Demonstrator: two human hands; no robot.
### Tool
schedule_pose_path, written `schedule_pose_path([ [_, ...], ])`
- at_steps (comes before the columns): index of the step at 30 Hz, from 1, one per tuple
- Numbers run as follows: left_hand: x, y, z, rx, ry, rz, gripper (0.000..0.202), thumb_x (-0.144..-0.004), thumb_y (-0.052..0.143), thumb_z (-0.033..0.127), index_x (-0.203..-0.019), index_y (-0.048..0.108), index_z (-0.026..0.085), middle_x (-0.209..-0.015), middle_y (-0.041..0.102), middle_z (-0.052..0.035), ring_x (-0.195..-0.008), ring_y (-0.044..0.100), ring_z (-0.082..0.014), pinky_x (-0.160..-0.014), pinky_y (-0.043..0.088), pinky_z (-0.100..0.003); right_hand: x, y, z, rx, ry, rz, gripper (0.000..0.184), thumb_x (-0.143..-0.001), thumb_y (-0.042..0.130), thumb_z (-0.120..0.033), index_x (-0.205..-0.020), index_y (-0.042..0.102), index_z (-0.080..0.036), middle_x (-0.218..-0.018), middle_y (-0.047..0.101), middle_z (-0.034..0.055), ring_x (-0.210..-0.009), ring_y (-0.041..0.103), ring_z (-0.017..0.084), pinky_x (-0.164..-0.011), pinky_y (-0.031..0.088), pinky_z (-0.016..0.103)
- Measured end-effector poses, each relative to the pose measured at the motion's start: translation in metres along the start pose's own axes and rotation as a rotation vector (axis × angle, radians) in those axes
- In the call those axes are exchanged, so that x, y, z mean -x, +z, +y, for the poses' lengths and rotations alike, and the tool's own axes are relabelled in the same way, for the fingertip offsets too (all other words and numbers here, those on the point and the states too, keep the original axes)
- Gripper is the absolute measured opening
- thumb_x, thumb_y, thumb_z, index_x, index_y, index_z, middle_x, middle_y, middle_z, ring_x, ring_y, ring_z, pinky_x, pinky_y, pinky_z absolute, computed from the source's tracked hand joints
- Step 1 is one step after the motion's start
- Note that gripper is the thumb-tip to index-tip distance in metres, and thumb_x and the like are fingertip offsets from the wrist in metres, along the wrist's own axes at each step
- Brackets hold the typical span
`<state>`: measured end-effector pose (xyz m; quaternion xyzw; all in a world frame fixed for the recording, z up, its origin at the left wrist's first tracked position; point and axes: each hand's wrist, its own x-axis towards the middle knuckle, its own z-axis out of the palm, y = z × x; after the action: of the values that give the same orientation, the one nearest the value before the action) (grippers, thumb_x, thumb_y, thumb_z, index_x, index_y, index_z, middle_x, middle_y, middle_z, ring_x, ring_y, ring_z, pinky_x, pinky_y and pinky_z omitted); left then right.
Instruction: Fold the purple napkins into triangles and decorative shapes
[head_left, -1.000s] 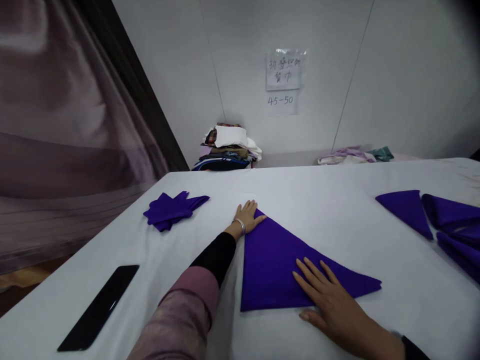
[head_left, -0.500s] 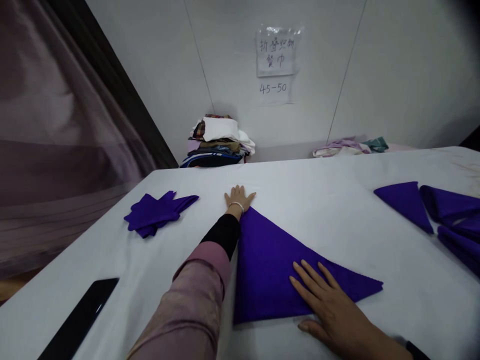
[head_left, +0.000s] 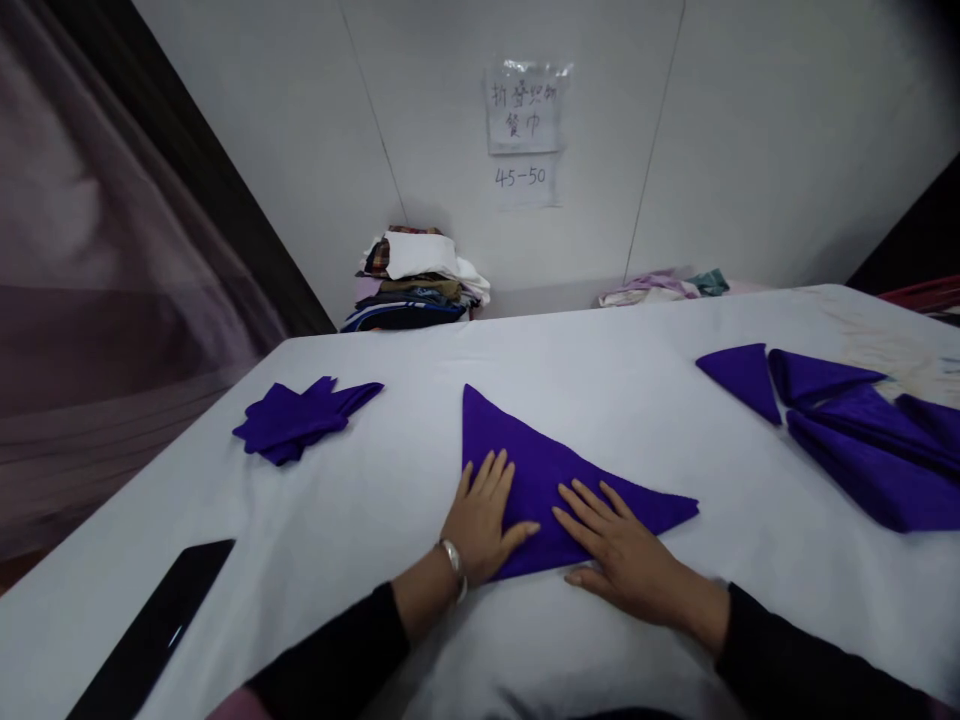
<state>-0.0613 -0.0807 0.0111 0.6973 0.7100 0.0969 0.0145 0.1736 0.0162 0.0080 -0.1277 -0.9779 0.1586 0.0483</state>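
A purple cloth napkin (head_left: 540, 470), folded into a triangle, lies flat on the white-covered table in front of me. My left hand (head_left: 484, 520) rests open on its left side, fingers stretched out, a silver bangle at the wrist. Over the lower right part of the napkin lies my right hand (head_left: 622, 555), also open and palm down, its thumb near the bottom edge. Neither hand grips the fabric. The napkin's top corner and its right tip show uncovered, while its lower left corner is hidden by my left hand.
Another folded purple napkin (head_left: 304, 420), with jagged points, lies at left. Several folded purple pieces (head_left: 862, 440) sit at right. A black flat object (head_left: 161, 620) is near the left edge. Stacked clothes (head_left: 416, 285) and loose fabrics (head_left: 660, 287) stand behind the table (head_left: 585, 350).
My left hand has come back from the napkin's top corner to its lower left side. My right hand stays flat on the napkin. The view has shifted slightly right.
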Motion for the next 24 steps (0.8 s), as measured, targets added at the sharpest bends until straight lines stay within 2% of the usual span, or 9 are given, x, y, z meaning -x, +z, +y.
schedule_pose_path([
  [3, 0.022, 0.006, 0.017, -0.01, 0.001, -0.042, 0.077, -0.084, 0.032, 0.065, -0.141, 0.029, 0.013, -0.148, 0.029, -0.0153, -0.138, 0.02, -0.0287, -0.11, 0.017, -0.052, -0.001, -0.001, -0.001, 0.003, 0.011, -0.018, 0.069, -0.088, 0.038, -0.06, -0.145, 0.023, -0.024, -0.151, 0.019, 0.0102, -0.138, 0.013, 0.029, -0.109, 0.011, 0.054],
  [7, 0.019, 0.004, 0.018, -0.03, -0.044, -0.066, 0.078, -0.084, 0.03, 0.066, -0.14, 0.031, 0.011, -0.148, 0.028, -0.0151, -0.138, 0.02, -0.0281, -0.11, 0.018, -0.052, -0.001, -0.005, -0.002, -0.004, 0.031, -0.039, 0.069, -0.088, 0.036, -0.061, -0.144, 0.026, -0.023, -0.151, 0.019, 0.011, -0.139, 0.011, 0.028, -0.11, 0.008, 0.053],
  [11, 0.015, 0.005, 0.016, -0.061, -0.048, -0.067, 0.077, -0.085, 0.03, 0.065, -0.14, 0.031, 0.011, -0.148, 0.028, -0.014, -0.138, 0.019, -0.0275, -0.111, 0.018, -0.05, -0.003, -0.019, -0.009, -0.052, 0.067, -0.118, 0.075, -0.086, 0.032, -0.066, -0.144, 0.025, -0.019, -0.151, 0.015, 0.0138, -0.139, 0.009, 0.029, -0.11, 0.007, 0.052],
  [13, 0.016, 0.007, 0.016, -0.073, -0.046, -0.061, 0.076, -0.085, 0.031, 0.064, -0.14, 0.031, 0.011, -0.148, 0.028, -0.0137, -0.138, 0.019, -0.0276, -0.111, 0.018, -0.05, -0.011, -0.029, -0.018, -0.073, 0.061, -0.105, 0.078, -0.086, 0.03, -0.067, -0.145, 0.024, -0.017, -0.152, 0.013, 0.0143, -0.139, 0.008, 0.028, -0.11, 0.006, 0.051],
  [16, 0.016, 0.008, 0.016, -0.08, -0.045, -0.069, 0.074, -0.086, 0.032, 0.06, -0.141, 0.03, 0.011, -0.148, 0.028, -0.0144, -0.138, 0.019, -0.0281, -0.11, 0.018, -0.052, -0.036, -0.035, -0.03, -0.068, 0.022, -0.016, 0.08, -0.086, 0.028, -0.067, -0.145, 0.021, -0.014, -0.152, 0.013, 0.0144, -0.14, 0.006, 0.027, -0.111, 0.004, 0.049],
  [20, 0.014, 0.006, 0.016, -0.072, -0.043, -0.058, 0.073, -0.086, 0.031, 0.06, -0.14, 0.032, 0.012, -0.148, 0.029, -0.0139, -0.138, 0.019, -0.028, -0.11, 0.017, -0.052, -0.068, -0.023, -0.025, -0.023, 0.076, 0.033, 0.08, -0.087, 0.027, -0.066, -0.144, 0.024, -0.01, -0.15, 0.017, 0.0169, -0.139, 0.009, 0.028, -0.111, 0.007, 0.05],
  [24, 0.013, 0.005, 0.017, -0.064, -0.05, -0.052, 0.073, -0.085, 0.031, 0.062, -0.139, 0.035, 0.013, -0.147, 0.031, -0.014, -0.137, 0.022, -0.0282, -0.11, 0.018, -0.052, -0.062, -0.008, 0.0, 0.033, 0.161, 0.028, 0.08, -0.087, 0.026, -0.066, -0.141, 0.03, -0.008, -0.149, 0.022, 0.0186, -0.138, 0.014, 0.03, -0.109, 0.011, 0.053],
])
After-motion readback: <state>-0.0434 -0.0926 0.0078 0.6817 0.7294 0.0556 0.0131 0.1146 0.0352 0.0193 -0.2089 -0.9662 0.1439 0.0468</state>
